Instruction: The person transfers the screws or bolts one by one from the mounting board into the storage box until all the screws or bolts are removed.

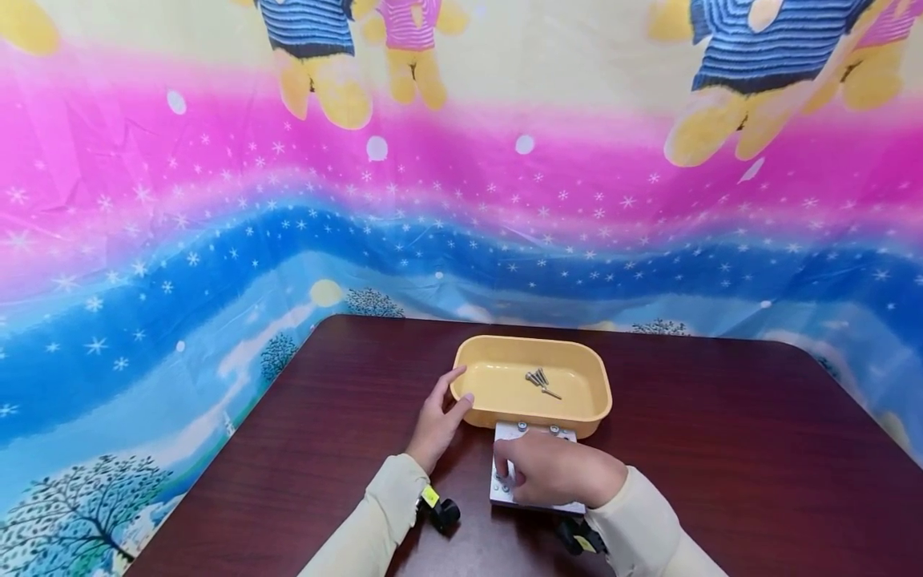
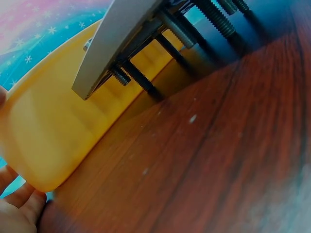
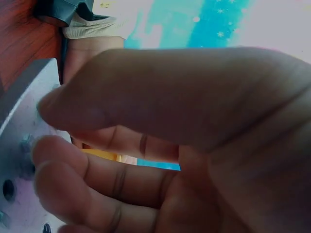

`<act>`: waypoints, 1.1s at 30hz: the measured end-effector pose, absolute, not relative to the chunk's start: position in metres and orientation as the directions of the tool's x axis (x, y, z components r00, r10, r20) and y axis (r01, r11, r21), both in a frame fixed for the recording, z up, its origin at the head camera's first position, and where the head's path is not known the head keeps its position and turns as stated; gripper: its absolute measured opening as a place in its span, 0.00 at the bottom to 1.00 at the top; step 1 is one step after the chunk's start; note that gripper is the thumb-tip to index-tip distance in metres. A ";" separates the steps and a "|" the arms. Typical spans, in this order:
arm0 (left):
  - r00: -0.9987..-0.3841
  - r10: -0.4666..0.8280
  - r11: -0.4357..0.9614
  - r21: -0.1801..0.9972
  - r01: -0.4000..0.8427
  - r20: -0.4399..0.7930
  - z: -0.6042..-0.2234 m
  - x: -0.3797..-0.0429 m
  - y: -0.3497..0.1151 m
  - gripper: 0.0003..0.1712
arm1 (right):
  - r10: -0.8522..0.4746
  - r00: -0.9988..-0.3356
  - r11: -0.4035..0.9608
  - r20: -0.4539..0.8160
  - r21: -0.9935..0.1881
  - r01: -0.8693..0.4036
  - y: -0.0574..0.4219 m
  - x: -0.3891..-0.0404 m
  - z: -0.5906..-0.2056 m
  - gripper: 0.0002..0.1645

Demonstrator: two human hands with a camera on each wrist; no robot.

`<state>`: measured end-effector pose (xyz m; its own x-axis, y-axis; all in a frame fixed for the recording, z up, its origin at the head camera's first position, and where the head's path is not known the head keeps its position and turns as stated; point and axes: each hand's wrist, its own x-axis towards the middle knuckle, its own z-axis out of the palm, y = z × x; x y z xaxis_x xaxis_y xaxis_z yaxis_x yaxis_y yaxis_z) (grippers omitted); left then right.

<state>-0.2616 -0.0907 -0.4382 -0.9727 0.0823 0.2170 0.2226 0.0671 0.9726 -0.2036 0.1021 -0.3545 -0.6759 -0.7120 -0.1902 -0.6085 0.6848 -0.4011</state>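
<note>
My left hand (image 1: 437, 422) grips the left end of a yellow plastic tray (image 1: 497, 387), thumb and forefinger at its rim. Several loose metal bolts (image 1: 541, 379) lie inside the tray. Directly in front stands a silver metal plate (image 1: 507, 433) with holes and bolts through it. Threaded bolt shanks (image 2: 138, 77) reach down under the plate towards the table in the left wrist view. Above the plate, my right hand (image 1: 558, 469) has its curled fingertips at the left side, pinching a bolt there. The thumb (image 3: 73, 104) largely hides that bolt in the right wrist view.
Everything stands on a dark reddish-brown table (image 1: 346, 385). Behind it hangs a printed cloth (image 1: 461, 216) with snowflakes and cartoon figures. A black camera (image 1: 445, 513) is strapped to the left wrist, another (image 1: 577, 538) to the right.
</note>
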 end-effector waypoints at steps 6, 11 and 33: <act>-0.972 0.077 0.075 0.971 0.228 0.222 -0.438 -0.261 -0.090 0.29 | -0.698 -0.679 0.701 -0.227 -0.410 -0.583 0.100 -0.205 -0.358 0.10; -0.973 0.072 0.094 0.970 0.223 0.217 -0.438 -0.260 -0.090 0.30 | -0.686 -0.684 0.713 -0.248 -0.413 -0.566 0.099 -0.205 -0.361 0.10; -0.973 0.081 0.085 0.971 0.224 0.217 -0.437 -0.259 -0.092 0.29 | -0.672 -0.713 0.729 -0.202 -0.352 -0.587 0.094 -0.204 -0.365 0.08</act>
